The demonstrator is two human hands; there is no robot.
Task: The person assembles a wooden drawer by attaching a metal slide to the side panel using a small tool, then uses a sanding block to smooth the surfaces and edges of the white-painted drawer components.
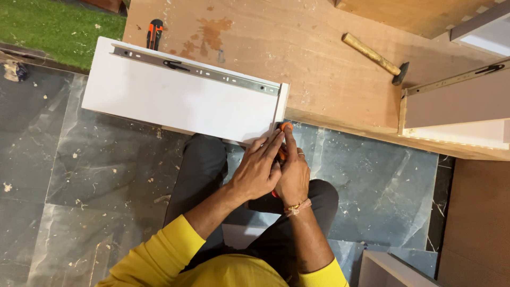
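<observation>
**White drawer box steadied at its corner, small orange tool pressed in by both hands**

A broad plywood counter point(319, 53) fills the upper frame; its front edge drops to a dark marble floor point(79, 186) littered with chips. Across that edge a white drawer box point(175, 98) is laid on its side, one end overhanging the floor, a steel slide rail point(196, 69) screwed along its upper face. The box is judged stiff, fairly light but bulky, its laminate smooth and liable to chip at the corners; it is best taken by the long edges, not by the rail. A second white drawer point(457, 106) lies to the right, with open floor between. A wooden-handled hammer point(374, 56) and an orange-and-black knife point(154, 33) rest well apart on the counter.

At the box's near right corner, an orange-handled tool point(286, 127), small, rigid and easily slipped, is gripped. The left hand point(257, 170) is laid over the right hand point(292, 175); the fingers point(273, 144) of both are closed around the tool.
</observation>
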